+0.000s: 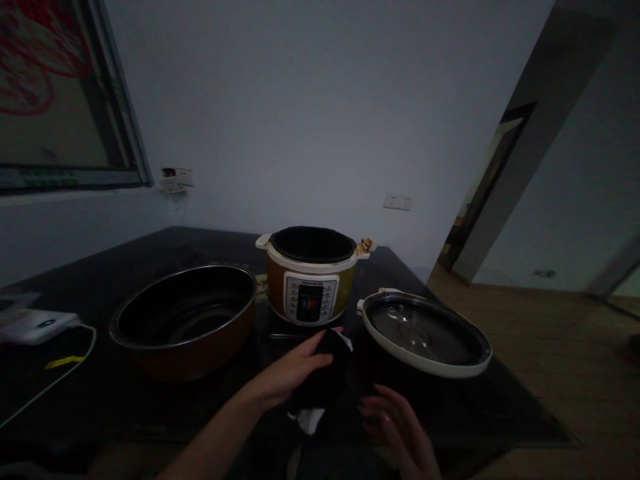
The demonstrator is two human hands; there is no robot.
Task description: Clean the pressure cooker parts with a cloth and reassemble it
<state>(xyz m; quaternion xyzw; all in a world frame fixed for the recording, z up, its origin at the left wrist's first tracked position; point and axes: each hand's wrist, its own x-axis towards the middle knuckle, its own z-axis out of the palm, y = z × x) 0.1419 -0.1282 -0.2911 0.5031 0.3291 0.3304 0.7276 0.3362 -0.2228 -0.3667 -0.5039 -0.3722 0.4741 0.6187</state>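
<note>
My left hand (295, 370) is closed on a dark cloth (327, 373) with white patches at its ends, held low over the front of the black table. To its right, my right hand (397, 427) hangs with bent, parted fingers and nothing in them. Beyond the cloth stands an electric pressure cooker (311, 283) without its lid, its dark inside showing and its front panel facing me. A wide brown pan (195, 347) with a dark inside sits left of it. On the right lies a round pot lid (425, 337), inner side up, with a pale rim.
The dark glossy table (480, 413) runs back to a pale wall (320, 120). A white device (43, 327) with a cable and a yellow strip (65, 362) lies at the left. Wall sockets (398, 201) sit behind; wooden floor (550, 327) shows at right.
</note>
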